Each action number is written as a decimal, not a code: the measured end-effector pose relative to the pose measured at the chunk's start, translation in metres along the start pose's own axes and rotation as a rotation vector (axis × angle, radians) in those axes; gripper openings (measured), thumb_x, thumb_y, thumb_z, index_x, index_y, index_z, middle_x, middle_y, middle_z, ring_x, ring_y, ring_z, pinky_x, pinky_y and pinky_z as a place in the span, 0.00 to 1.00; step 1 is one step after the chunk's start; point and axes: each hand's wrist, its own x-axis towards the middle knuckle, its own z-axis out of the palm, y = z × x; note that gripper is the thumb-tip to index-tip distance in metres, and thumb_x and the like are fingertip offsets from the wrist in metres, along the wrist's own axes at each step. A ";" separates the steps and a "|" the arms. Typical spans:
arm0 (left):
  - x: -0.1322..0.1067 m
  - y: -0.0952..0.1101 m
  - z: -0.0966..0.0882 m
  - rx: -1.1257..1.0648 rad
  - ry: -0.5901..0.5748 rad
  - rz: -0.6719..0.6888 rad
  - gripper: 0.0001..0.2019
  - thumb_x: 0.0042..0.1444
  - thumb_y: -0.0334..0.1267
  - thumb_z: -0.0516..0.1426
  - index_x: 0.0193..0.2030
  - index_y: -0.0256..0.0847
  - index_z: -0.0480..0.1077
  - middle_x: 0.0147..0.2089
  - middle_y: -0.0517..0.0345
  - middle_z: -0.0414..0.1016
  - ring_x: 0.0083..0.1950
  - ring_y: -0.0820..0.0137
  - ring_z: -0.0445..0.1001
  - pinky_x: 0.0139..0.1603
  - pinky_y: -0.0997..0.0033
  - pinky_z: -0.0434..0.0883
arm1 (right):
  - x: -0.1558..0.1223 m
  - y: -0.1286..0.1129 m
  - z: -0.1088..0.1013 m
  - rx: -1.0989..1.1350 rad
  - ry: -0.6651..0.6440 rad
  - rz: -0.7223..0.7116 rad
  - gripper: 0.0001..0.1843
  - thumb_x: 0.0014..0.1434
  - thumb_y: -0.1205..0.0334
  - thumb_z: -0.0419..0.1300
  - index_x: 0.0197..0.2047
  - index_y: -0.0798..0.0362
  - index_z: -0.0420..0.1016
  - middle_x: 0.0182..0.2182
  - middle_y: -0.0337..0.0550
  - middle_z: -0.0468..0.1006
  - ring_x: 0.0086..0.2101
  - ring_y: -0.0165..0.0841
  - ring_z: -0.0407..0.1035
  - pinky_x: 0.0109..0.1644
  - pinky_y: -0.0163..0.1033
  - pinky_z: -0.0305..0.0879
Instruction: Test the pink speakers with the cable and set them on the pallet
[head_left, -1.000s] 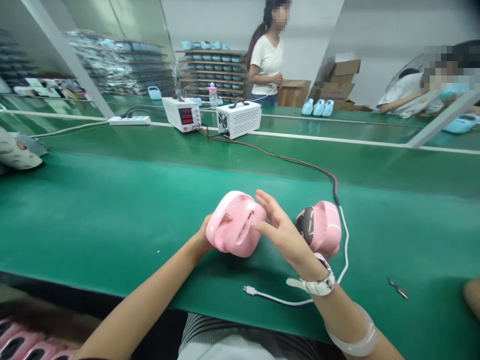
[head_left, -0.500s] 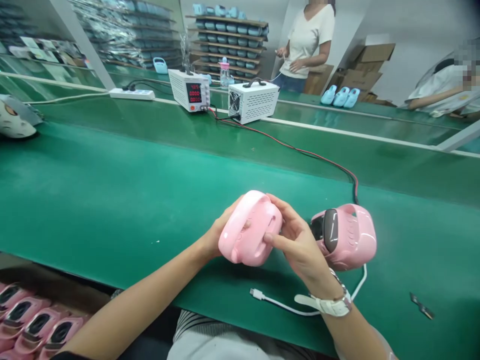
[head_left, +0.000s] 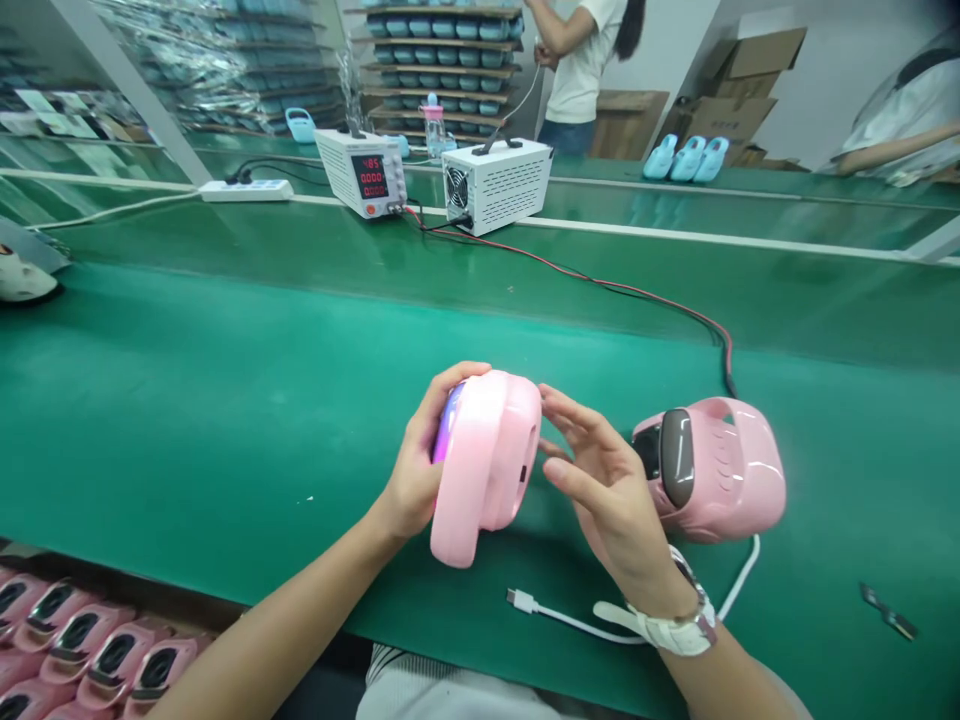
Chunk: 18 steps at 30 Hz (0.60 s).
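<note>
My left hand (head_left: 415, 465) is closed round a pink handled device (head_left: 491, 450), raised over the green table. The device is turned side-on, with its loop handle toward me and a purple-blue glow on its left face. Just right of it, my right hand (head_left: 600, 475) has its fingers apart; the fingertips are close to the device's right side, and I cannot tell whether they touch. A second pink device (head_left: 712, 470) with a dark window lies beyond my right hand. Below the hands, a white cable (head_left: 559, 612) with a bare plug lies on the table.
A red and black lead (head_left: 555, 265) runs from the white power supply (head_left: 360, 172) to the second device. Another white box (head_left: 496, 183) stands beside the supply. A small dark piece (head_left: 889, 612) lies at right. Several pink devices (head_left: 112, 655) sit below the table's left edge. A person (head_left: 581, 60) stands behind.
The pink device has turned from showing its handle side to edge-on, and its left face now glows purple. My right hand has loosened from it, fingers spreading.
</note>
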 end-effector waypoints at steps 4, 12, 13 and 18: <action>-0.003 0.000 -0.004 0.150 0.080 0.132 0.28 0.44 0.44 0.63 0.54 0.48 0.64 0.53 0.56 0.65 0.50 0.62 0.67 0.52 0.64 0.66 | -0.006 0.004 0.002 -0.116 0.063 -0.070 0.05 0.52 0.63 0.65 0.33 0.43 0.79 0.47 0.42 0.72 0.54 0.40 0.62 0.56 0.47 0.61; -0.006 -0.010 -0.003 0.337 0.074 0.293 0.31 0.44 0.41 0.61 0.56 0.44 0.61 0.53 0.52 0.65 0.48 0.61 0.68 0.51 0.62 0.67 | -0.010 0.000 0.008 -0.281 0.057 -0.009 0.04 0.54 0.58 0.64 0.30 0.48 0.76 0.43 0.45 0.72 0.48 0.40 0.65 0.52 0.46 0.60; -0.006 -0.010 -0.003 0.347 0.083 0.291 0.31 0.43 0.41 0.62 0.56 0.44 0.61 0.53 0.52 0.65 0.48 0.61 0.68 0.50 0.61 0.67 | -0.010 0.000 0.008 -0.301 0.051 -0.006 0.05 0.54 0.58 0.63 0.29 0.49 0.76 0.43 0.45 0.72 0.48 0.40 0.65 0.52 0.46 0.60; -0.001 -0.008 -0.003 0.292 0.147 0.201 0.30 0.43 0.43 0.63 0.55 0.45 0.63 0.53 0.53 0.66 0.48 0.61 0.68 0.50 0.63 0.67 | -0.004 -0.001 0.005 -0.340 0.108 -0.029 0.07 0.55 0.58 0.61 0.29 0.50 0.74 0.41 0.46 0.71 0.48 0.39 0.64 0.52 0.44 0.60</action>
